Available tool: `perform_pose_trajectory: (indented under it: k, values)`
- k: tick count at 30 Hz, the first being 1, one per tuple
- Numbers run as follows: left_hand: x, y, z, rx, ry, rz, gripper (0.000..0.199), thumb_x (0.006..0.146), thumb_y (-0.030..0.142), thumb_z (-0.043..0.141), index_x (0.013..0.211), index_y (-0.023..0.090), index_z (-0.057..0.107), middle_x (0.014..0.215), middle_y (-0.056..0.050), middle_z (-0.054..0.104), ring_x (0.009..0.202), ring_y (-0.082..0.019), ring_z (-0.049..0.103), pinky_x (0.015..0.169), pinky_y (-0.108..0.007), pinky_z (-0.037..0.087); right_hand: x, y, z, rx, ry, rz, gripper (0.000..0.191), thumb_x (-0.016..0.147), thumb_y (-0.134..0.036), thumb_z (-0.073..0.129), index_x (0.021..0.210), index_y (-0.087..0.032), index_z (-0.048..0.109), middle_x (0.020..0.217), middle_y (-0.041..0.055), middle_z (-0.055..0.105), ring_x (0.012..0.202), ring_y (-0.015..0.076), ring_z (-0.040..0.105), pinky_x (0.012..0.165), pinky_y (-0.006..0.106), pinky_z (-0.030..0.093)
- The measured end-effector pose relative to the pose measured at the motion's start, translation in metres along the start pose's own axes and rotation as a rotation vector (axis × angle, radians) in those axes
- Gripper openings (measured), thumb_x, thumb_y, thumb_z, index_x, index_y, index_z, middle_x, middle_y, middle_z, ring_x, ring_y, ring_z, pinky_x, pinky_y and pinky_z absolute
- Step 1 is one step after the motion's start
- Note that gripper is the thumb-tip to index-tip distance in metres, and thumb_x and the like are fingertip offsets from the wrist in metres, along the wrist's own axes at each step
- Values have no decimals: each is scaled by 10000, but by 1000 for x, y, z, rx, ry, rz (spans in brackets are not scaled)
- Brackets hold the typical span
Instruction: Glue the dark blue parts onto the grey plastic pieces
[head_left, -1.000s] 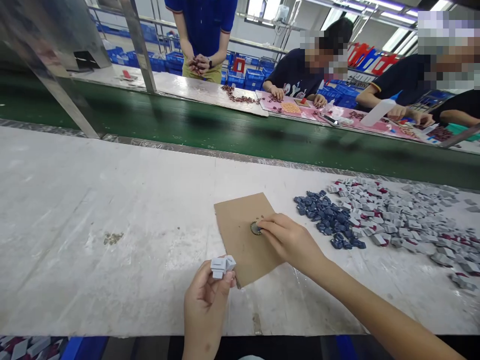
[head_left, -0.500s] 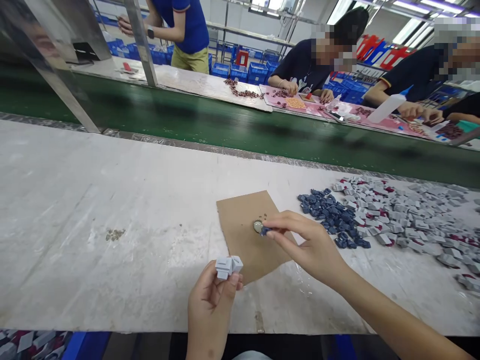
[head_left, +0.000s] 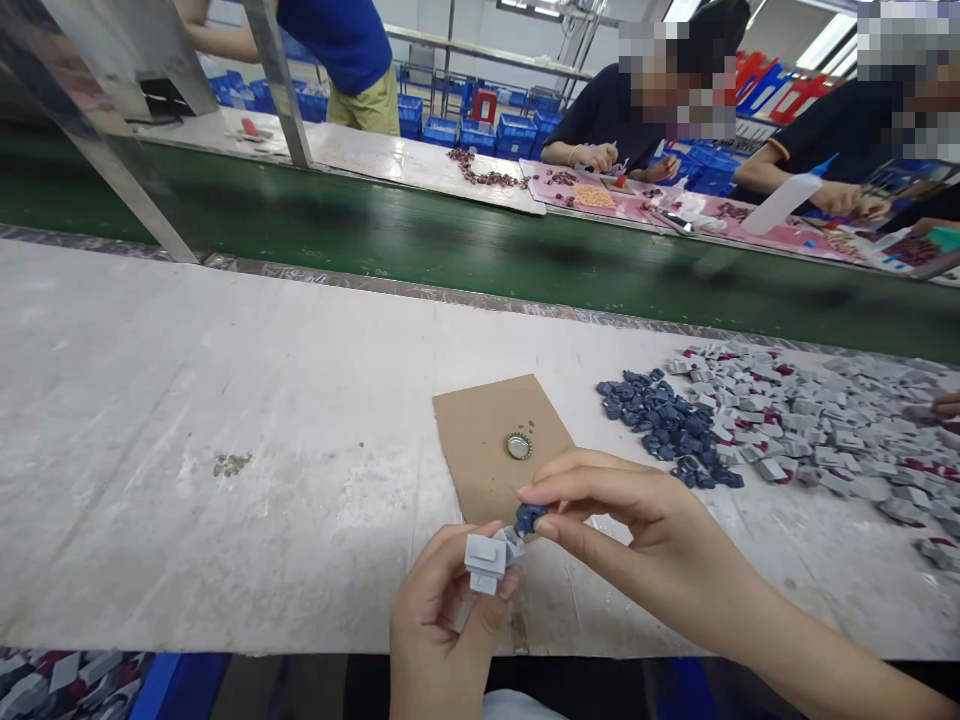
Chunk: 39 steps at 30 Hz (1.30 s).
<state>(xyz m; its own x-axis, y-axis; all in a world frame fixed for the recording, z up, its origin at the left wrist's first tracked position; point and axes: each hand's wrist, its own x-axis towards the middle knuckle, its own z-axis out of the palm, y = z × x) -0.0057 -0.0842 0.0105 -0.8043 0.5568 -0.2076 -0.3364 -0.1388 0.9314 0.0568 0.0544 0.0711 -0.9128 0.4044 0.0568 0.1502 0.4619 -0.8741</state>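
Between its fingertips my left hand grips a light grey plastic piece. My right hand pinches a small dark blue piece right at the grey piece's right end; whether the two are joined cannot be made out. Behind them lies a sheet of brown cardboard, partly covered by my hands. A metal bottle cap, hollow side up, sits on it beside a few small brown specks.
A heap of dark blue pieces and a larger pile of grey and maroon pieces lie to the right. Beyond the table runs a green conveyor. People work across it. A blue bin stands at lower left.
My right hand has moved from the bottle cap toward me, bringing the blue piece to the grey piece. My left hand has shifted slightly right. Another person's fingers now show at the right edge.
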Motion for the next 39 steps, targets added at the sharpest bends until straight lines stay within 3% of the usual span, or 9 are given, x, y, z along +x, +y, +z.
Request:
perform_pose_trajectory:
  k: [6,12,16,19,23,28,32,35,39]
  values:
    - [1,1,-1,41,-27,34,109,718,281,680,816,280,729,729,12,628,595,-112,573,572,-184,471,-4,-3,1,-177,42,-195,184,825,-146,553,955,-230,651,842,51,663,803,168,638,656,269,537]
    - [0,1,-2,121,-21,119,157,733,236,672,858,310,731,803,12,666,702,-135,621,631,-181,511,-9,-5,3,-322,4,-325,222,828,-67,517,991,-195,595,892,54,635,809,127,622,689,213,518]
    - [-3,-3,-1,153,27,152,178,750,239,655,879,335,733,897,12,710,826,-179,653,698,-215,543,-15,-4,7,-358,-50,-334,202,856,-59,450,948,-182,581,837,63,590,718,118,591,606,218,500]
    - [-4,-7,1,132,65,152,194,739,229,664,881,341,733,888,25,728,722,-156,673,682,-212,553,-15,1,10,-295,-48,-286,199,862,-72,439,914,-195,586,770,44,547,660,118,563,549,230,475]
    - [-4,-9,3,68,67,106,201,731,217,665,882,332,733,813,40,732,601,-127,670,623,-194,557,-11,6,12,-168,-45,-233,195,854,-82,463,918,-198,605,744,27,534,644,114,548,550,237,467]
    - [5,-13,0,80,59,-12,167,719,268,684,873,226,734,687,6,720,599,-157,668,597,-218,547,-4,13,19,-124,-37,-178,201,862,-108,454,839,-180,640,719,30,539,659,123,550,555,246,462]
    - [20,-13,-2,26,-82,-206,185,729,320,682,809,161,733,608,-20,696,613,-164,659,600,-227,540,2,22,19,-120,-63,-122,255,893,-151,418,995,-185,649,859,59,580,775,138,582,657,273,497]
    - [26,-8,6,-111,-100,-259,183,707,334,704,750,158,733,668,-28,708,576,-122,642,555,-177,520,-2,34,1,-127,102,-127,318,919,-212,399,1192,-246,559,1016,55,595,907,152,567,758,305,489]
    - [22,-1,24,-195,-52,-314,172,672,319,734,716,152,728,672,-37,706,561,-103,631,530,-152,514,-25,60,-36,-165,557,100,296,923,-327,401,1146,-274,588,911,41,605,733,145,540,591,271,463]
